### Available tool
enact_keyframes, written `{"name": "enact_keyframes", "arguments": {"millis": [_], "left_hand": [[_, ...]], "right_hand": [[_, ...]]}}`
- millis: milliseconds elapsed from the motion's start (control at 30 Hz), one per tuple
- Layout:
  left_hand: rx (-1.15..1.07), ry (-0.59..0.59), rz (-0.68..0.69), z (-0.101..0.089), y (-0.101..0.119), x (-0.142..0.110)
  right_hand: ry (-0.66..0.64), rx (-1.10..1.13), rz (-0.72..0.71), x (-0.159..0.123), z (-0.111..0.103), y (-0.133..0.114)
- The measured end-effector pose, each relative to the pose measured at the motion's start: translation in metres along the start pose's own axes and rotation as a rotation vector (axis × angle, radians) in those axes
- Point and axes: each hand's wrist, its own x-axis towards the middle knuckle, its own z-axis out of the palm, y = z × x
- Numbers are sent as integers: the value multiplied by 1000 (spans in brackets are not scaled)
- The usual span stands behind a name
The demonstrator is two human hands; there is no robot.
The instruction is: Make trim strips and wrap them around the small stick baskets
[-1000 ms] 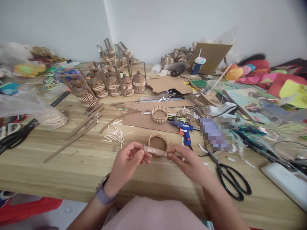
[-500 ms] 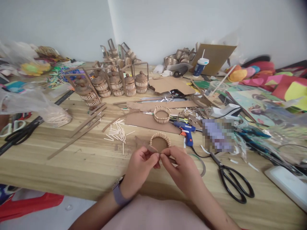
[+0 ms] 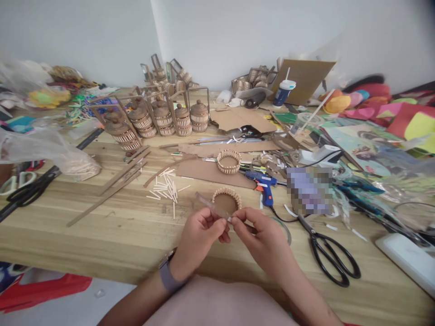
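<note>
Between my two hands is a thin brown cardboard strip [image 3: 212,206], slanting from upper left to lower right. My left hand [image 3: 205,231] pinches it near its middle, and my right hand [image 3: 256,228] pinches it further right, thumb against fingertips. Just beyond my fingers stands a round basket-like ring [image 3: 227,202] with pale sticks around its wall, its near side hidden by my hands and the strip. A second such ring [image 3: 229,162] sits farther back on brown cardboard. Short pale sticks [image 3: 167,188] lie in a loose pile to the left.
A blue glue gun [image 3: 265,183] lies right of the rings, with black-handled scissors [image 3: 331,253] nearer me. Several lidded miniature baskets [image 3: 165,118] with tall handles stand at the back left. Long brown strips [image 3: 112,188] lie left. A lidded cup [image 3: 283,93] stands at the back.
My right hand has shifted slightly right, away from my left fingertips. The strip between them is turned and shows more of its face. The things on the table stay in place.
</note>
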Motion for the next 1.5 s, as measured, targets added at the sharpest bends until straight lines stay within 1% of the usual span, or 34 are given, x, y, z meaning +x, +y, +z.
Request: {"name": "enact_keyframes", "arguments": {"millis": [200,300,333,367,500,567,667,800,1067,1233,1367,1500], "left_hand": [[19,33,-27,3,0,0],[49,55,-27,3,1,0],[58,64,-22,4,1,0],[66,78,-13,4,2,0],[95,147,14,4,2,2],[109,156,16,4,2,3],[143,154,8,5,0,3],[198,146,10,4,-2,0],[313,108,63,3,-2,-4],[319,96,93,4,-3,-5],[336,97,70,3,-3,-5],[295,72,19,3,0,-5]], "right_hand": [[18,-23,-26,0,0,1],[22,-47,-71,-2,3,4],[41,-60,-94,-2,3,4],[81,-77,-125,-3,4,5],[343,-215,-298,-6,7,3],[376,-294,-361,-7,9,1],[348,-346,-369,-7,11,2],[323,-338,-341,-7,12,4],[215,-298,-336,-6,5,7],[190,-308,-359,-6,3,9],[158,-300,-366,-6,1,10],[118,-295,-363,-5,-1,11]]}}
